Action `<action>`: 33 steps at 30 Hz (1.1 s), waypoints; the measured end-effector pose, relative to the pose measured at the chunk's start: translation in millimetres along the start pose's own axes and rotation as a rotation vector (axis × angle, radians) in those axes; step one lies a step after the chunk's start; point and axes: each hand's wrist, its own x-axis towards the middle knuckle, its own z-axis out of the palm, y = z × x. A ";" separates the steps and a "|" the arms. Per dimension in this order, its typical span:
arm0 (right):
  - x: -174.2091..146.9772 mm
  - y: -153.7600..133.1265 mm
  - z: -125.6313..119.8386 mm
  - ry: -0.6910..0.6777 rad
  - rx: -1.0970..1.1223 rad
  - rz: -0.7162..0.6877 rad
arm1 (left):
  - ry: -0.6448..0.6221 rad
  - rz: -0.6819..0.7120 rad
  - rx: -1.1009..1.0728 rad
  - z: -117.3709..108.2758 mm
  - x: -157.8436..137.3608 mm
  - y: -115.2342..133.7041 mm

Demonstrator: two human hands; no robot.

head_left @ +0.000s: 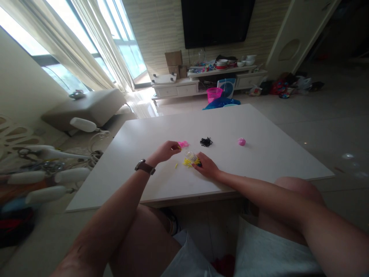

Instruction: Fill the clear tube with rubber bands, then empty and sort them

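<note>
My left hand (167, 151), with a watch on its wrist, is closed in a pinch beside a heap of small pink pieces (183, 144). A bit of yellow shows at its fingertips. My right hand (208, 166) grips a small clear container (190, 155), which tilts over a heap of yellow pieces (187, 163); something dark shows under its fingers. One loose yellow piece (176, 166) lies left of that heap. Behind them sits a pile of thin black pieces (206, 142). Farther right rests a round pink object (241, 141).
All this lies on a white table (138, 150). My legs are under its near edge. Past the far edge stand a pink basket (213, 94) and a blue plastic bag (220, 103). White lamp arms (83, 124) rise at the left.
</note>
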 end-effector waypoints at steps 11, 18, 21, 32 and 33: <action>0.1 -0.9 -1.0 -0.017 0.018 -0.008 | -0.011 0.173 0.125 14.2 -9.4 39.2; 0.1 -0.6 -0.1 -0.008 0.028 -0.006 | 0.056 0.073 -0.002 17.5 -6.2 37.1; 0.1 -0.5 0.2 -0.009 0.026 -0.006 | 0.050 0.067 -0.092 17.9 -7.4 38.9; -0.8 1.5 -0.4 0.079 0.007 0.038 | 0.135 0.021 -0.049 12.6 -3.0 14.5; -0.7 1.8 -0.2 0.106 0.007 0.062 | 0.104 -0.008 -0.007 13.0 -2.1 9.0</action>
